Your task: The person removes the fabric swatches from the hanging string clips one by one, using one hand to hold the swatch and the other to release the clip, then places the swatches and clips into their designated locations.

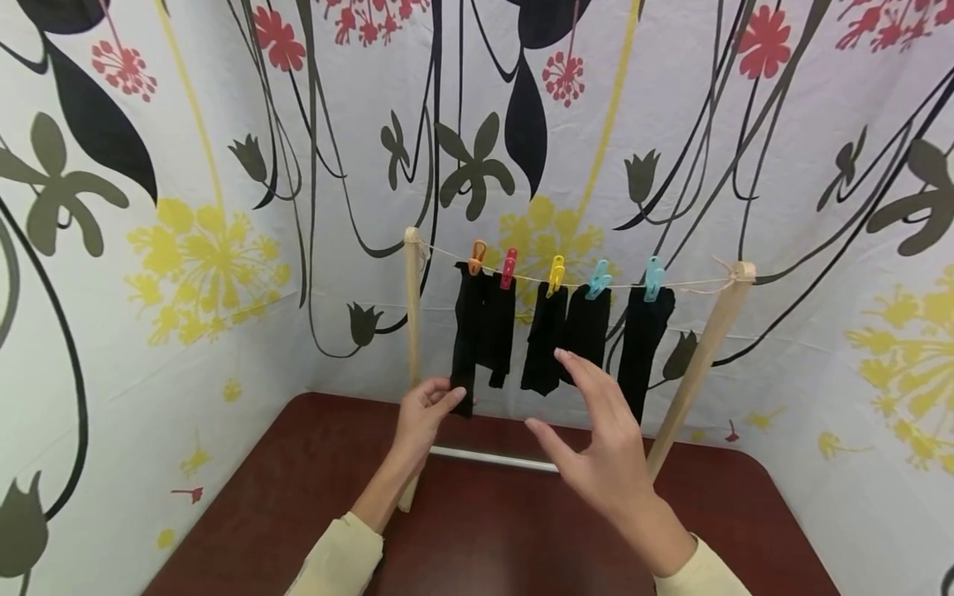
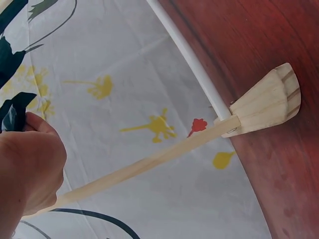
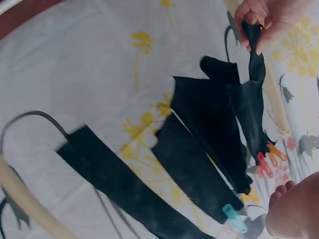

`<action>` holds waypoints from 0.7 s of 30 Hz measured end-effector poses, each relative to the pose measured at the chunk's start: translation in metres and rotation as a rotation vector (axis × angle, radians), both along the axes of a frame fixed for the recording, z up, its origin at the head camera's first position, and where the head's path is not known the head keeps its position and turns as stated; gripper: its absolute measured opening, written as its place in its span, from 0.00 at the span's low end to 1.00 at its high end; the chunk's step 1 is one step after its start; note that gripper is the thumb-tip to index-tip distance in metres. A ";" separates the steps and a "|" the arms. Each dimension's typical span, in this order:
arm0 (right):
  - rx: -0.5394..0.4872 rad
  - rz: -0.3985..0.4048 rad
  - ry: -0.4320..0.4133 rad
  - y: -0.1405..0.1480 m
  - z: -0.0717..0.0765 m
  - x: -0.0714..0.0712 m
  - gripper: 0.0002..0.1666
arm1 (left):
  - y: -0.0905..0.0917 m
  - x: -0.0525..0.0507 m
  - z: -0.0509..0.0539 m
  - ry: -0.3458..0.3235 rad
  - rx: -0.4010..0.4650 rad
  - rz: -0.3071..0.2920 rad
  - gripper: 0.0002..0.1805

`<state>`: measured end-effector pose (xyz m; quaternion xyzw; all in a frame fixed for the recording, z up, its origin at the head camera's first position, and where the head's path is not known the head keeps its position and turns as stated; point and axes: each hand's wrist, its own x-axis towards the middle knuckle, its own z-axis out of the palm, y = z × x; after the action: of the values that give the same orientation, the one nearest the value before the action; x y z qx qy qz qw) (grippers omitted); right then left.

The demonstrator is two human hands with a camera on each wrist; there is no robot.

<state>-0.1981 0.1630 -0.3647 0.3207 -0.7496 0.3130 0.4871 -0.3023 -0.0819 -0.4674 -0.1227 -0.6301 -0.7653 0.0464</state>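
Several black cloth pieces hang from a string, clipped by orange (image 1: 477,257), red (image 1: 508,269), yellow (image 1: 555,276) and light blue pegs (image 1: 653,279). The left hand (image 1: 419,418) pinches the lower end of the leftmost black cloth (image 1: 466,331); the right wrist view shows this hand (image 3: 269,20) gripping the cloth too. In the left wrist view the left hand (image 2: 32,169) holds a dark cloth end. My right hand (image 1: 607,451) is held before the middle cloths, thumb and fingers apart, holding nothing; only part of the right hand (image 3: 294,209) shows in the right wrist view.
Wooden posts stand at the left (image 1: 413,314) and right (image 1: 701,372) ends of the string. A white bar (image 1: 495,459) runs low between them over the dark red table (image 1: 507,530). Behind hangs a white curtain (image 1: 358,248) printed with flowers.
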 end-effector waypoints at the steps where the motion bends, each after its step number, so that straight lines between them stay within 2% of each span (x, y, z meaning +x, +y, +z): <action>1: 0.007 0.004 0.005 -0.002 0.005 -0.001 0.45 | 0.000 0.001 0.000 0.003 0.006 -0.001 0.16; 7: 0.049 -0.002 0.053 -0.012 0.033 -0.011 0.44 | -0.001 0.008 0.000 0.024 0.020 0.007 0.15; 11: 0.067 -0.077 0.067 -0.018 0.051 -0.023 0.43 | -0.002 0.010 0.001 0.043 0.029 0.018 0.14; 15: 0.106 -0.167 0.040 -0.021 0.069 -0.038 0.45 | -0.004 0.010 0.001 0.052 0.039 0.020 0.13; 21: 0.175 -0.216 0.041 -0.028 0.095 -0.058 0.44 | -0.006 0.013 0.002 0.059 0.051 0.019 0.13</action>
<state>-0.2557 0.1351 -0.2700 0.2858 -0.7940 0.1858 0.5033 -0.2891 -0.0883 -0.4653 -0.1381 -0.6098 -0.7768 0.0753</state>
